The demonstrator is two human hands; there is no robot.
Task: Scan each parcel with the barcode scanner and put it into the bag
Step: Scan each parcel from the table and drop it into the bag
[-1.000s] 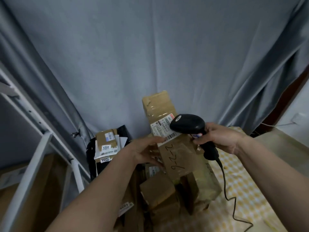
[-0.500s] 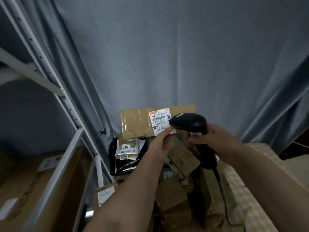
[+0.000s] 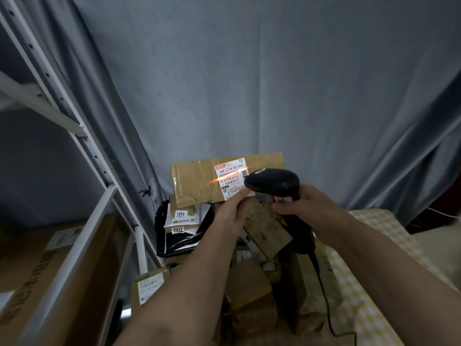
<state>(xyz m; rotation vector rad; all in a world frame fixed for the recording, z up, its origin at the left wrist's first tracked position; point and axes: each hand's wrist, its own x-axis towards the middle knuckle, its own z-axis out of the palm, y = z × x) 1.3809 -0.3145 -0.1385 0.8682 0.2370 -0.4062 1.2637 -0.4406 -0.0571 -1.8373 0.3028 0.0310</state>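
My left hand (image 3: 233, 211) holds up a long brown cardboard parcel (image 3: 199, 182), gripping its lower edge near the white shipping label (image 3: 232, 177). My right hand (image 3: 303, 208) grips the handle of a black barcode scanner (image 3: 274, 182), whose head sits just right of the label. An orange-red scan line falls across the label's barcode. The black bag (image 3: 179, 237) stands open below and left of the parcel, with labelled parcels inside, one marked 1222.
More brown parcels (image 3: 249, 295) are heaped below my hands. A yellow checked cloth (image 3: 374, 283) covers the surface at right. A white metal shelf frame (image 3: 94, 221) with big cardboard boxes (image 3: 37, 270) stands at left. A grey curtain hangs behind. The scanner cable (image 3: 324, 295) trails down.
The parcel turned from upright to lying level in my left hand. The view swung left. The scan line now shines on the label.
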